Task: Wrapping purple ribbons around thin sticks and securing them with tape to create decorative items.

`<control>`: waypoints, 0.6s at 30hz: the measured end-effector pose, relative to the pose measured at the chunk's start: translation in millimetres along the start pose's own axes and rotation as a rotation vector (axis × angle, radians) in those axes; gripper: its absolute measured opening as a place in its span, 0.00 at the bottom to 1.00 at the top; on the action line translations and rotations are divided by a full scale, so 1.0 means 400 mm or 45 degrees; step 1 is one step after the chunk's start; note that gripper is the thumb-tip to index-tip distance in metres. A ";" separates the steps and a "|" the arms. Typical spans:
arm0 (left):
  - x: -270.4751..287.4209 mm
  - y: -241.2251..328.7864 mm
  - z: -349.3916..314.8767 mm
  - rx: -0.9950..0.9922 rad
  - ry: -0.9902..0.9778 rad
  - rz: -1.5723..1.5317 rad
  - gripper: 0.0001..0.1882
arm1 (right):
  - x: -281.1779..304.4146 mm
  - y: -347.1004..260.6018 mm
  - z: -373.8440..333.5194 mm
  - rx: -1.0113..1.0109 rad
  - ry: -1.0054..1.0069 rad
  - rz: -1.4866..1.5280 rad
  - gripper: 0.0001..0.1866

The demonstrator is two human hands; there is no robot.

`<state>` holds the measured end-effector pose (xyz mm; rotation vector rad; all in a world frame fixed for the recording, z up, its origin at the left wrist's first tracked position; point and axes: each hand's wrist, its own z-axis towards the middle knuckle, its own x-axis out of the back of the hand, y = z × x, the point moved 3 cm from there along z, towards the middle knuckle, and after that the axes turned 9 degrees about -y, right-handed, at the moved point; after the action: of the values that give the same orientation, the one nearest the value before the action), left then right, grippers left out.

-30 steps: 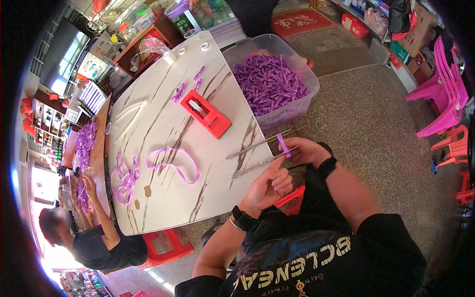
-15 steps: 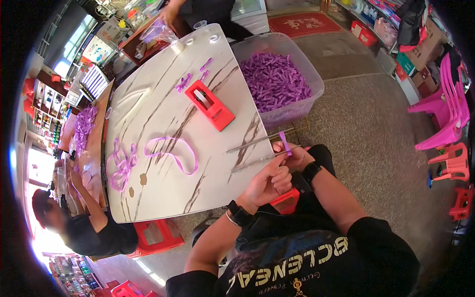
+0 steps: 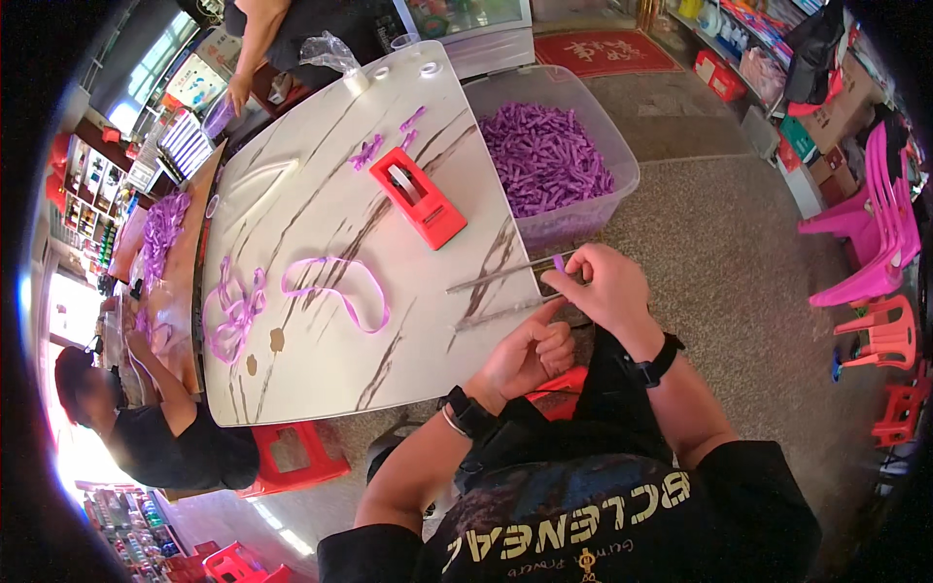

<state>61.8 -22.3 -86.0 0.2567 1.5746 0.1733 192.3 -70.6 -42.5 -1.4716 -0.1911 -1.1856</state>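
Note:
My right hand (image 3: 610, 293) is at the table's right edge, its thumb and fingers pinched on a short purple ribbon piece (image 3: 559, 263). Beside that piece, a thin metal rod (image 3: 496, 275) reaches over the tabletop, with a second, fainter one below it. Just below and left is my left hand (image 3: 530, 355), its index finger pointing toward the rods and the other fingers curled in; whatever they hold is hidden. A red tape dispenser (image 3: 428, 219) stands on the marbled table (image 3: 428, 379). Farther left lie a looped lilac ribbon (image 3: 374, 291) and a tangled ribbon (image 3: 233, 311).
A clear plastic tub (image 3: 573, 219) full of purple ribbon pieces stands against the table's right side. Several small purple pieces (image 3: 367, 153) lie behind the dispenser. One co-worker (image 3: 165, 437) sits at the left; another person's arm (image 3: 255, 49) reaches in at the back. Pink chairs (image 3: 870, 233) stand at right.
My right hand has risen from beneath the rod and turned, now pinching the purple piece from above. My left hand has barely moved. The person at the back has shifted left with a purple bundle.

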 end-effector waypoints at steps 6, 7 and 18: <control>0.004 -0.002 -0.001 0.013 -0.011 -0.088 0.23 | -0.024 0.028 -0.003 -0.059 0.033 0.021 0.10; 0.005 -0.002 -0.002 0.009 -0.014 -0.089 0.23 | -0.020 0.030 -0.003 -0.058 0.030 0.021 0.10; 0.006 -0.005 0.000 0.002 -0.012 -0.074 0.22 | -0.062 0.144 0.011 -0.237 -0.420 0.776 0.12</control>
<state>61.7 -23.4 -88.8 0.2125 1.5711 0.1255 223.1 -72.8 -97.2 -1.7190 0.1459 -0.4761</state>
